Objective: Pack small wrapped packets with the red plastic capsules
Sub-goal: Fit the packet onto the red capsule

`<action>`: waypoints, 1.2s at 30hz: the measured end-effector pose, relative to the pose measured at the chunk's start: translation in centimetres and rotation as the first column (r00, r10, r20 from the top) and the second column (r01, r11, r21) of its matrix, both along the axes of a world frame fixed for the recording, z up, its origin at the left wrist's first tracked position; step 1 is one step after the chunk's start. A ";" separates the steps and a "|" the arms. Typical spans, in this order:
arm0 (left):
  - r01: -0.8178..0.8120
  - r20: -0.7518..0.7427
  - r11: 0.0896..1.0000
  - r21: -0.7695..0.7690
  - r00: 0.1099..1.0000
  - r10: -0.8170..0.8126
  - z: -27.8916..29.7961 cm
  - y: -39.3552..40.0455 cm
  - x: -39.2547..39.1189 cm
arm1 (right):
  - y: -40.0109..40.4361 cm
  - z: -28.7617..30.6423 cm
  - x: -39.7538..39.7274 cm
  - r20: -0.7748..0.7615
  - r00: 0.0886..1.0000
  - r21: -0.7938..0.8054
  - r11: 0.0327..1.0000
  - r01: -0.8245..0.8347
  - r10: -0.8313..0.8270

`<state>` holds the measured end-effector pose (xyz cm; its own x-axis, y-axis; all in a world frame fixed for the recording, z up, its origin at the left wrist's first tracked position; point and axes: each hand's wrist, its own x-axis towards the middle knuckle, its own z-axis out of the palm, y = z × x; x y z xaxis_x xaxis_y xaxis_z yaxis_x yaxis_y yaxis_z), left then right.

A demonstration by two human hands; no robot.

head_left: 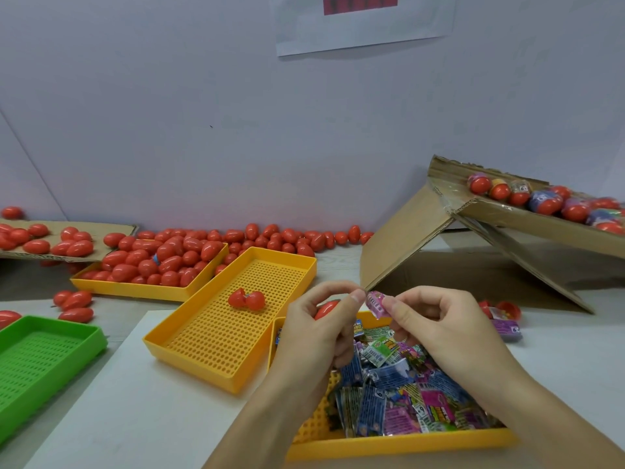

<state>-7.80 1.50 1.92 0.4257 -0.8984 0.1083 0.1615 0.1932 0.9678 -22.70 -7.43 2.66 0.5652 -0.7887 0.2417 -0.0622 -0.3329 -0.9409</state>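
We are pinching a pink wrapped packet [376, 303] between both hands above the packet tray [399, 443]; our left hand [319, 328] is also cupping a red capsule [326, 309], our right hand [436, 328] gripping only the packet. Filled capsules are piling in the cardboard box [507, 214] at the desk's far right; many packets are remaining.

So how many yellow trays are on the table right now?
3: one at the back left full of red capsules, one in the middle holding an open capsule, and one nearest, under the hands, holding packets.
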 end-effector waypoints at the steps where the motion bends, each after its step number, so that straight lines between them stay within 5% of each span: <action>1: 0.021 -0.013 1.000 -0.005 1.000 -0.021 0.0 0.0 0.1 | 0.0 0.0 0.0 -0.001 1.000 0.000 1.000 0.002 -0.002; 15: 0.138 0.015 0.990 0.013 0.990 -0.138 0.0 0.1 0.1 | 0.4 0.3 0.0 -0.009 0.999 0.006 0.999 -0.053 0.053; 20: 0.204 -0.027 0.979 0.019 0.979 -0.204 0.4 0.3 -0.1 | 0.2 0.0 -0.1 -0.006 0.990 0.115 0.984 -0.136 0.137; 25: 0.227 0.000 0.970 0.086 0.974 -0.228 0.6 0.5 -0.4 | 0.1 0.3 0.3 0.261 0.948 0.433 0.855 -0.285 0.184; 36: 0.242 0.002 0.965 0.104 0.970 -0.243 0.7 0.6 -0.4 | -0.5 0.3 -0.1 0.253 0.943 0.475 0.821 -0.316 0.217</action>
